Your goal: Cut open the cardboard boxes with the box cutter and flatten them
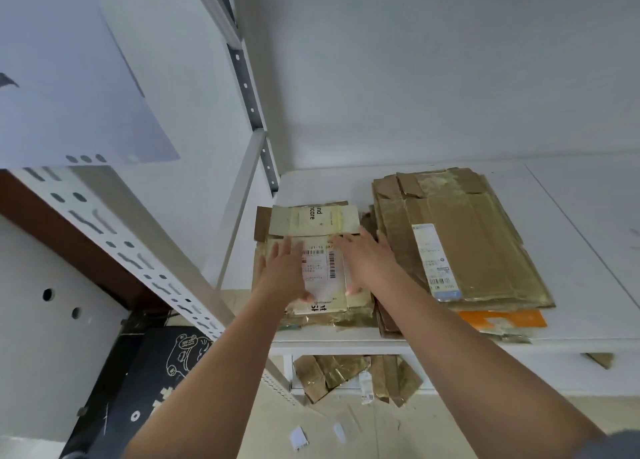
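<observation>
Fingers of my left hand [282,275] and right hand [363,261] press flat on the flattened box [313,250]; bigger cardboard stack [460,244] just right, shelf post [239,212] left.

Shipping label [323,268] print blurred, partly under both hands.

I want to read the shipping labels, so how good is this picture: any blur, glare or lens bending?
Head view: light is soft and even, shadows faint. The wide lens bends the shelf upright and splays the forearms. The label between the left hand and right hand shows barcodes, but its small print is too soft to read. Tape on the large flattened box has a dull sheen, no harsh glare.
</observation>
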`<action>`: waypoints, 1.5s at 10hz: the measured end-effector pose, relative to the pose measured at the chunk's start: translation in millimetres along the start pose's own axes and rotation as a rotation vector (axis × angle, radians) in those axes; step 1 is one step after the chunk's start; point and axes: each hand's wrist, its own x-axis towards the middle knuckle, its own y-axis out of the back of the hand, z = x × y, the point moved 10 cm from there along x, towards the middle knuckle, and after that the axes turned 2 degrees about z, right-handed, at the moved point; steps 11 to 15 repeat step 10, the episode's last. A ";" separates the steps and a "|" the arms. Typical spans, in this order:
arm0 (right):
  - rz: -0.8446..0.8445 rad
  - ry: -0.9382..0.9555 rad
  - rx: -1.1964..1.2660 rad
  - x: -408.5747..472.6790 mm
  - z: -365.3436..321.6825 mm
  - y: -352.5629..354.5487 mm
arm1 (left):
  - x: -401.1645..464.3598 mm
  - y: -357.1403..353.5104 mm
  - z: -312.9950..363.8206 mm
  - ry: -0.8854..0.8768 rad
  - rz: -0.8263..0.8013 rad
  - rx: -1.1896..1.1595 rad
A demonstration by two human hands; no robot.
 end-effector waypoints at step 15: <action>0.318 -0.045 0.275 -100.7 169.4 64.4 | -44.8 48.9 64.3 0.222 0.210 -0.151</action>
